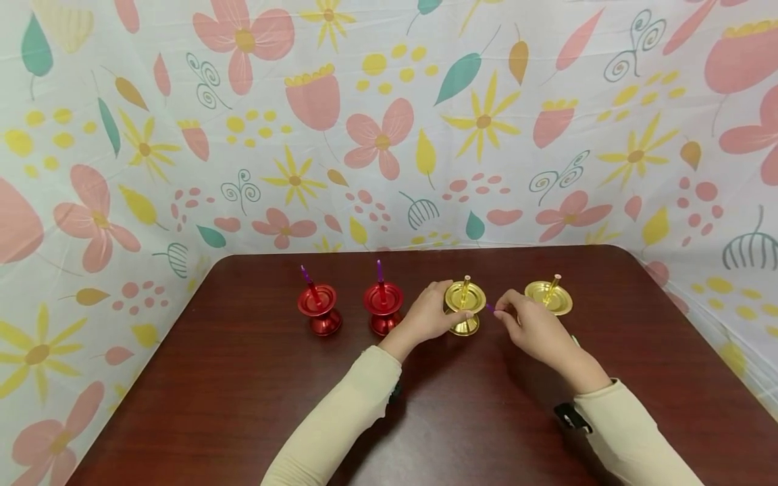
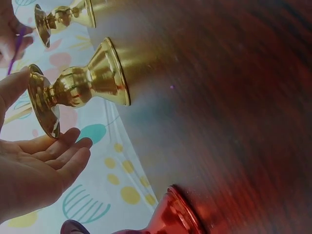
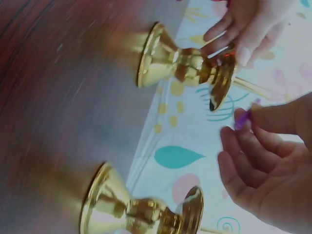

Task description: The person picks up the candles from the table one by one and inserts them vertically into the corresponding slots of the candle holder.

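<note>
In the head view my left hand [image 1: 425,314] holds the dish of a gold candle holder [image 1: 467,329], thumb at the front and fingers at the far side. The left wrist view shows that same candle holder [image 2: 75,87] with the thumb and fingertips at its dish rim. The holder stands on the table, with a thin gold tube rising from its dish. Just right of it, my right hand [image 1: 537,331] pinches a slim purple candle [image 1: 489,308] between thumb and index finger. In the right wrist view the candle [image 3: 242,120] is mostly covered by the fingertips.
A second gold candle holder [image 1: 562,305] stands behind the right hand, its tube without a candle. To the left stand two red candle holders [image 1: 325,322], each bearing an upright purple candle [image 1: 379,271]. A flowered cloth [image 1: 389,202] hangs behind the dark wooden table [image 1: 243,391].
</note>
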### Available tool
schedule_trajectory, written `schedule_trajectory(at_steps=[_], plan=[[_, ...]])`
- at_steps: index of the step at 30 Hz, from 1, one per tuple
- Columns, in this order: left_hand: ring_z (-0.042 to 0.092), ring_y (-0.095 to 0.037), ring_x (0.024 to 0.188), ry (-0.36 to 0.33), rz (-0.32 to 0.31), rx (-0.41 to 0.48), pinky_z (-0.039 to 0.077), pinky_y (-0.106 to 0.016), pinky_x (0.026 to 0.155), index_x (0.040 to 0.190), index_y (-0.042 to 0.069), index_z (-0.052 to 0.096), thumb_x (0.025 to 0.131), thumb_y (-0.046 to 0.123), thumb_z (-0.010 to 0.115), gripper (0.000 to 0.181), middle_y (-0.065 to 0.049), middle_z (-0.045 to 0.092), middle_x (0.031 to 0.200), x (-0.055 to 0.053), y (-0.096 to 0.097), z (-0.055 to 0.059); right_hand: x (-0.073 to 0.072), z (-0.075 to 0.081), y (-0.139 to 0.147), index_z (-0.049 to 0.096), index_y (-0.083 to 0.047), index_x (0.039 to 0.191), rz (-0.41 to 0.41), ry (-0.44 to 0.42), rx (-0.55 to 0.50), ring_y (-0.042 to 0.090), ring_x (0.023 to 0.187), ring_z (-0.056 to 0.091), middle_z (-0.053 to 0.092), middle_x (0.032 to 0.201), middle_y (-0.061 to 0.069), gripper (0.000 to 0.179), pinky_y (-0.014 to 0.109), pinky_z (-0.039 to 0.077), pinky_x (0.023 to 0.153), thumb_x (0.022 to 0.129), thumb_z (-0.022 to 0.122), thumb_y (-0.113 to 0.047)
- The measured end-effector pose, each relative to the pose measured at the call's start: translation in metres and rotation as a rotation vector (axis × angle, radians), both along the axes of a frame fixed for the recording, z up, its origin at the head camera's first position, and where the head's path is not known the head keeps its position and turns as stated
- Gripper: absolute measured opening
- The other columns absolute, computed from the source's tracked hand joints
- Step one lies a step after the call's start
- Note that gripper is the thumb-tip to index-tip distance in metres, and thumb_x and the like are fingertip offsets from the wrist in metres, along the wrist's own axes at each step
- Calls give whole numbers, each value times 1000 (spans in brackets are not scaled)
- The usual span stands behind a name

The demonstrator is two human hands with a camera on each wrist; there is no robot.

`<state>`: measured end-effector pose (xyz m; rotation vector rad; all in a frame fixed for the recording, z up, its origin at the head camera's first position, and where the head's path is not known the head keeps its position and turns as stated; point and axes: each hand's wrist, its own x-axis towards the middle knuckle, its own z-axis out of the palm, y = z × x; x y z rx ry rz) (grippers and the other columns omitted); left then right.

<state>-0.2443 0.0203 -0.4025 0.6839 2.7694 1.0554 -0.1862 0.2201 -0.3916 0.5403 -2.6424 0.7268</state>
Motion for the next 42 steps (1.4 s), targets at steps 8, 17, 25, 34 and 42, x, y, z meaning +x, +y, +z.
schedule_trajectory(at_steps=[8,17,25,34,42], plan=[[48,-22,124,8,-4,-17,40,-35,104,142,4,42,85,38,73,73,-12,50,136,-2,-3,2,-7,15,-10,64,1,106,-24,58,-287,11,64,47,63,83,8,15,22,38,58,91,63,-2],[49,-22,123,16,-5,-33,41,-34,104,142,3,43,85,38,73,73,-12,51,135,-3,-3,2,-22,24,-18,64,4,106,-4,-30,-433,11,78,57,67,97,17,15,12,46,67,94,60,-5],[48,-23,125,27,-14,-30,40,-34,104,141,1,43,85,38,73,74,-14,50,136,-3,-3,1,-35,25,-29,57,11,105,83,-5,-687,2,92,62,62,104,24,15,11,47,83,93,58,1],[49,-23,124,26,-12,-15,41,-35,103,141,1,42,85,38,73,74,-14,51,135,-3,-2,0,-44,21,-41,55,16,103,163,60,-813,4,90,63,60,100,27,15,14,49,82,92,57,7],[50,-22,121,56,-25,-22,42,-33,102,140,1,43,85,38,72,73,-13,52,133,-3,-1,-1,-46,14,-40,56,13,102,160,49,-781,3,90,62,61,102,28,12,13,49,81,92,57,8]])
